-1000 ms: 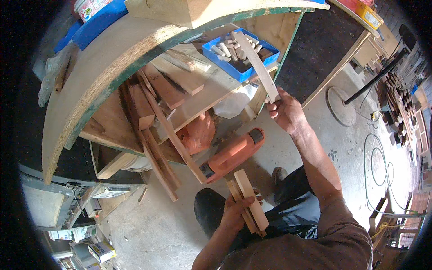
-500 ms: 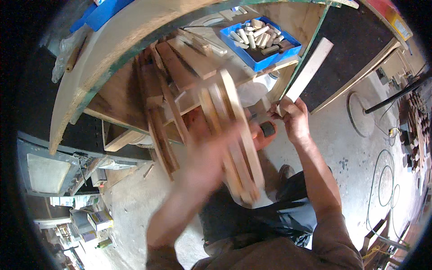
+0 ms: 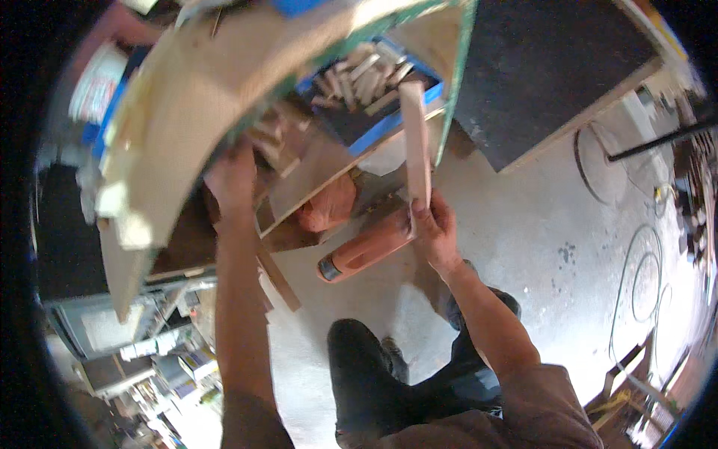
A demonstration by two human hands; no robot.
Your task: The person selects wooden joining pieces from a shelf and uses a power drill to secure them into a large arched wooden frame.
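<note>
In my right hand is a pale flat wooden strip, standing upright with the thumb against its lower end. An orange rounded body with a dark end lies just left of that hand; whether the two touch, I cannot tell. My left hand reaches in under the curved wooden top, beside blurred wooden pieces on the shelf. Its fingers are hidden and smeared, so a hold does not show. A blue tray full of short wooden pieces sits on the shelf between the hands.
Another orange rounded thing shows below the shelf. A thin wooden strip slants down past the shelf edge. To the right stands a dark-topped table with a wooden edge. A hose coils over the concrete floor.
My left hand has moved away from in front of me, up and left under the top; the bundle of strips it carried no longer shows there. My right hand shifted left with its strip.
</note>
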